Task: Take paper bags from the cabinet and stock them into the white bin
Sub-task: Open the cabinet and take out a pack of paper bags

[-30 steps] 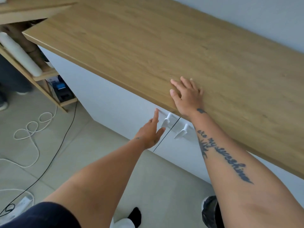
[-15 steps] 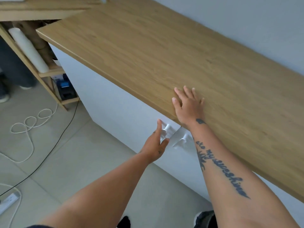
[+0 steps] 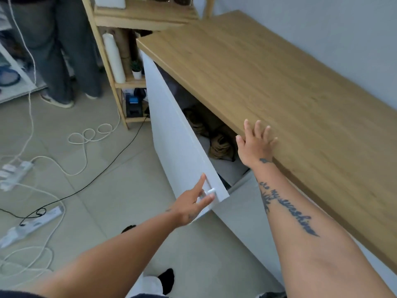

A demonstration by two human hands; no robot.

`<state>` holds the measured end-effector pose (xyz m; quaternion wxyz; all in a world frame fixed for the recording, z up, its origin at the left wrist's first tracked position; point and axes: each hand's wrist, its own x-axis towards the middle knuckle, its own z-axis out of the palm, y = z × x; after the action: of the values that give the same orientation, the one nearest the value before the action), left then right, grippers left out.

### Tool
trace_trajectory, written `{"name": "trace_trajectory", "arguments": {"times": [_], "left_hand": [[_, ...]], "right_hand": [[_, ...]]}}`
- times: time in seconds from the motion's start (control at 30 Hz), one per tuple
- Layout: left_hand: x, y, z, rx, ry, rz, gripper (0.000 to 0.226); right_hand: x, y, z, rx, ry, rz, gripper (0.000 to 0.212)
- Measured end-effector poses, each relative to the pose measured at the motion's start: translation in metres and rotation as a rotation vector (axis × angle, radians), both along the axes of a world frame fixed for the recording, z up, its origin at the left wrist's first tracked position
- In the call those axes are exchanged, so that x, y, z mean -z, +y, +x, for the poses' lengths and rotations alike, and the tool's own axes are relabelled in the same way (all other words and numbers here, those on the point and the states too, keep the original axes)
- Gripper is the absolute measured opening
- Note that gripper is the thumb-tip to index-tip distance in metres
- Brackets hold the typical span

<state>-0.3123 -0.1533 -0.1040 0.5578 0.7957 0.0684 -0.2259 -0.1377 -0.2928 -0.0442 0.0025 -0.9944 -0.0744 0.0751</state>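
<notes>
The white cabinet's left door (image 3: 171, 134) stands swung open toward me. My left hand (image 3: 192, 203) grips its white handle (image 3: 209, 192) between thumb and fingers, with the index finger stretched along the door. Inside the cabinet lie brown paper bags (image 3: 221, 145) with twisted handles, partly hidden in shadow. My right hand (image 3: 255, 145) rests flat and open on the front edge of the wooden countertop (image 3: 268, 87), just above the opening. The right cabinet door (image 3: 247, 216) stays closed. No white bin is in view.
A wooden shelf unit (image 3: 111, 67) stands left of the cabinet, holding a white roll (image 3: 113, 59) and a small plant. Cables and power strips (image 3: 32, 224) lie on the tiled floor. Another person's legs (image 3: 64, 50) stand at the far left.
My left hand took hold of the left door's handle and pulled the door open, exposing paper bags inside. My right hand stayed on the countertop edge. The view shifted back.
</notes>
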Motion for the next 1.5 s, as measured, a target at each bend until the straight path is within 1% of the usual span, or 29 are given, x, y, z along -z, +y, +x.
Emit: {"name": "trace_trajectory", "arguments": {"times": [0.1,0.17,0.3,0.37,0.43,0.5,0.6,0.73,0.8,0.9,0.97,1.03,1.13,1.37,1.5], "left_hand": [[-0.008,0.029,-0.021,-0.136,0.006,0.017,0.092],[-0.007,0.049,-0.035,-0.211,0.005,0.04,0.098],[-0.003,0.096,-0.057,-0.314,0.023,0.095,0.102],[-0.01,0.12,-0.061,-0.37,0.021,0.155,0.094],[-0.02,0.141,-0.062,-0.435,0.006,0.165,0.075],[-0.026,0.161,-0.058,-0.464,-0.02,0.212,0.064],[-0.031,0.188,-0.054,-0.44,-0.038,0.367,0.06],[-0.035,0.218,-0.06,-0.378,-0.016,0.61,0.055],[-0.035,0.229,-0.061,-0.352,0.005,0.738,0.059],[-0.036,0.24,-0.057,-0.386,0.017,0.949,0.073],[-0.036,0.245,-0.052,-0.419,0.035,1.048,0.071],[-0.035,0.251,-0.045,-0.451,0.108,1.076,0.072],[-0.035,0.268,-0.037,-0.469,0.214,1.085,0.08],[-0.037,0.32,-0.037,-0.442,0.217,1.15,0.102],[-0.041,0.335,-0.032,-0.448,0.234,1.135,0.105]], "right_hand": [[-0.004,0.022,-0.003,0.024,0.029,-0.013,0.071],[-0.008,0.039,-0.006,0.0,0.055,-0.01,0.078],[-0.013,0.067,-0.008,-0.035,0.086,-0.021,0.086],[-0.015,0.074,-0.007,-0.01,0.095,-0.037,0.09],[-0.015,0.081,-0.006,0.012,0.118,-0.042,0.093],[-0.015,0.089,-0.006,0.014,0.13,-0.056,0.094],[-0.012,0.105,-0.007,0.013,0.124,-0.062,0.092],[-0.01,0.12,-0.009,0.075,0.102,-0.036,0.089],[-0.01,0.121,-0.01,0.082,0.103,-0.043,0.088],[-0.011,0.121,-0.011,0.085,0.117,-0.051,0.088],[-0.011,0.119,-0.011,0.078,0.123,-0.056,0.089],[-0.013,0.116,-0.012,0.069,0.13,-0.046,0.089],[-0.014,0.112,-0.013,0.053,0.139,-0.031,0.089],[-0.017,0.107,-0.012,0.03,0.158,-0.004,0.086],[-0.015,0.106,-0.012,0.025,0.152,0.011,0.084]]}}
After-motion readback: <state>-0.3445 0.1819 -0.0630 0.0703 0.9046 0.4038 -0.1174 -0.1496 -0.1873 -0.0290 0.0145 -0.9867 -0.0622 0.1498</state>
